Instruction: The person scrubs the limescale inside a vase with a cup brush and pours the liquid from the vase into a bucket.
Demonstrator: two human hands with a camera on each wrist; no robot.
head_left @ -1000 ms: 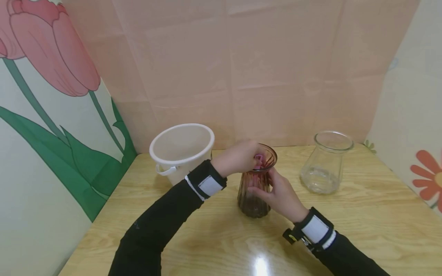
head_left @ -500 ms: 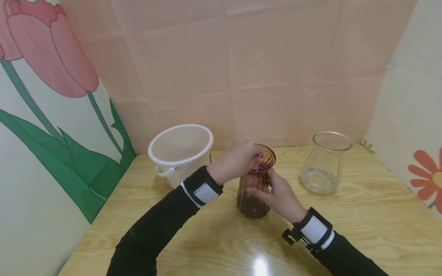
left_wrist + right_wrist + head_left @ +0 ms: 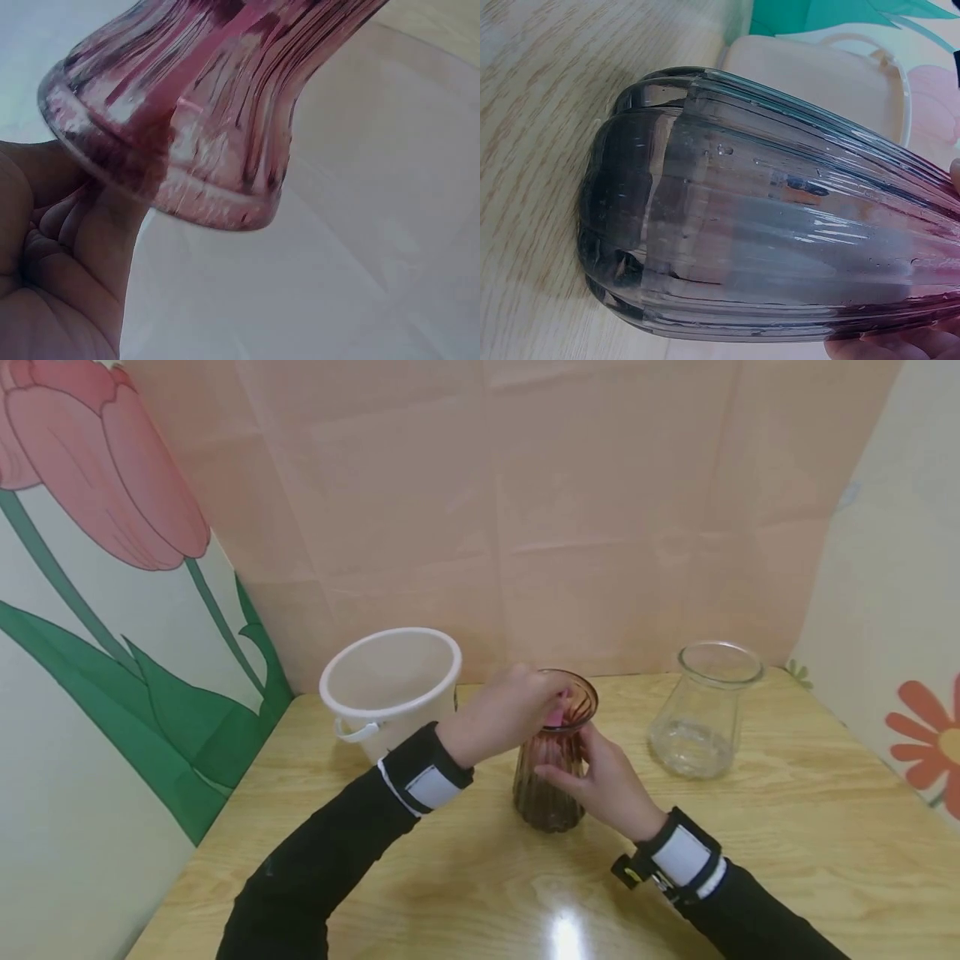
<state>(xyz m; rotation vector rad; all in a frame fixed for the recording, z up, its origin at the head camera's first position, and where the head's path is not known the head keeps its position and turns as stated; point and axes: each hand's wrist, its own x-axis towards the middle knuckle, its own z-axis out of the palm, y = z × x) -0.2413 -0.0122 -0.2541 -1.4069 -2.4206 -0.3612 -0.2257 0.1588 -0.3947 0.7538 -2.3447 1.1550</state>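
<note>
Centre frame: ribbed vase (image 3: 551, 760) upright on the tabletop (image 3: 787, 843). Right hand (image 3: 611, 785) grips its body; left hand (image 3: 506, 710) pinches something pink at the rim. Little has shifted; the work inside continues.

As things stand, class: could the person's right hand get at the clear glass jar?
Probably yes, once freed. The right hand grips the ribbed pink vase, so it is occupied. The clear glass jar stands on the same side, apart from the vase, with only bare table between them.
</note>
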